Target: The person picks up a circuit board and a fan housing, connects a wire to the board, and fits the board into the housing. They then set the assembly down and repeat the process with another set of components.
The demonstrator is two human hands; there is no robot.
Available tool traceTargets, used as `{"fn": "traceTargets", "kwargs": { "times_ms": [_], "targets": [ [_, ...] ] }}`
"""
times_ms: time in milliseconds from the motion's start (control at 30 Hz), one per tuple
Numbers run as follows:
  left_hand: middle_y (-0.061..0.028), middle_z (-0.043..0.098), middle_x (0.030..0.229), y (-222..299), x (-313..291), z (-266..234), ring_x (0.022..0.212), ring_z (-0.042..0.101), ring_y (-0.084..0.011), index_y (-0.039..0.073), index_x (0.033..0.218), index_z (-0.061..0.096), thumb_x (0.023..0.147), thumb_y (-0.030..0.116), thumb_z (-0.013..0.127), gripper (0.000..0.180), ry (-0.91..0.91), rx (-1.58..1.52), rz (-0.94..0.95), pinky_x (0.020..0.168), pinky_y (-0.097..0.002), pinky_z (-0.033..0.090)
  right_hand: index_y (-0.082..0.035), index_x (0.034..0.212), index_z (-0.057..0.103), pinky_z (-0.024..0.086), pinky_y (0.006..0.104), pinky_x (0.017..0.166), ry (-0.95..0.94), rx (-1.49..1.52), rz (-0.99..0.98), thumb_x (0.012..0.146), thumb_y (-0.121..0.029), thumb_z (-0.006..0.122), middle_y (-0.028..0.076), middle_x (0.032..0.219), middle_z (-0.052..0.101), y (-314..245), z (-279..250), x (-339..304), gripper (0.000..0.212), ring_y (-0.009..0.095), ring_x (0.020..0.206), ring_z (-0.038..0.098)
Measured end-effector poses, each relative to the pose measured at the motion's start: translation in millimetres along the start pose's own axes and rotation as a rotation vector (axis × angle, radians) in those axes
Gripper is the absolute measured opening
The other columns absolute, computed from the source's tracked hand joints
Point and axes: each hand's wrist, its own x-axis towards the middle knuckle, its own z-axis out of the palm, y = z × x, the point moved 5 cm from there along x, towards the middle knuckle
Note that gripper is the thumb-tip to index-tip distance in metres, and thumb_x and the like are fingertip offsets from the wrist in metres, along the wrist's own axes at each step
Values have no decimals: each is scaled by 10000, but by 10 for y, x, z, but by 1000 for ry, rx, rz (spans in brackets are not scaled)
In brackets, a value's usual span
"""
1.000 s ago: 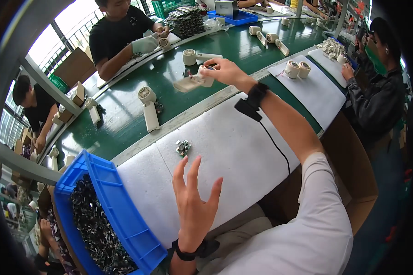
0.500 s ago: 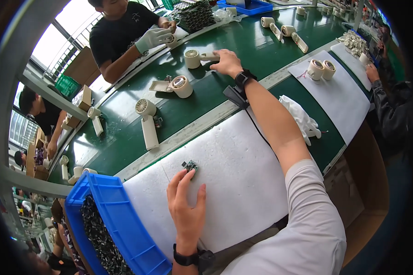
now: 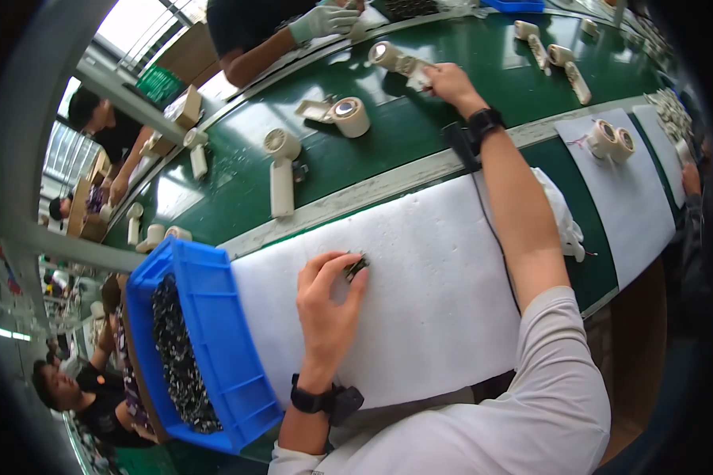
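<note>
My left hand (image 3: 329,309) pinches a small circuit board (image 3: 358,267) between thumb and fingers, over the white foam sheet (image 3: 428,317). Stretched out across the green conveyor belt, my right hand (image 3: 455,89) grips the handle end of a cream handheld fan (image 3: 406,63). Its round head points away to the left, and small parts show along its handle. Nearest to it on the belt lies another fan (image 3: 350,119) with its handle cover swung aside. Closer to me, a third fan (image 3: 281,174) lies with its slatted head uppermost and a small dark part beside it.
A blue bin (image 3: 222,332) full of small dark parts stands left of the foam sheet. White gloves (image 3: 561,218) lie right of it. Two fan heads (image 3: 610,141) sit on another white sheet. Across the belt, a co-worker's gloved hand (image 3: 325,22) is at work.
My right hand has closed on the fan's handle and turned the fan, its head now tipped over. My left thumb has come in against the circuit board. The view has shifted.
</note>
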Motion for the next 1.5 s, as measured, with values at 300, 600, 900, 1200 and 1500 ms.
{"fn": "traceTargets", "kwargs": {
  "times_ms": [300,600,900,1200,1500],
  "targets": [
    [-69,735,907,-353,-139,-230,828,690,-137,37,1126,710,949,42,679,180,289,-555,-173,773,-293,547,-1,1060,636,394,196,543,-206,896,139,1040,-297,546,-86,714,504,-1416,270,-744,311,22,618,455],
    [-95,711,914,-359,-366,-572,810,696,-189,50,1124,709,927,17,677,202,460,-177,-133,722,-317,543,-1,988,591,334,204,505,-810,988,157,1002,-222,598,-39,683,486,-2200,616,-1516,221,32,543,393],
    [-117,691,956,-330,-761,-675,853,666,-296,73,1079,723,872,37,704,212,328,147,-89,787,-369,533,28,895,619,349,239,419,-1040,232,249,963,-242,581,8,643,547,-2379,864,-2041,281,76,484,480],
    [-108,667,921,-396,-871,-741,849,645,-295,47,1048,668,825,5,693,229,330,107,-103,771,-390,525,63,808,715,480,267,479,-1610,-236,81,973,-265,542,72,645,694,-2400,1052,-2413,405,165,492,647],
    [-102,683,962,-477,-1050,-700,937,674,-197,10,1041,648,843,-61,692,215,514,-238,-201,795,-331,548,-42,805,736,511,311,586,-1309,-513,-695,873,-256,714,49,671,679,-2695,1203,-2769,225,206,615,681]
  ]
}}
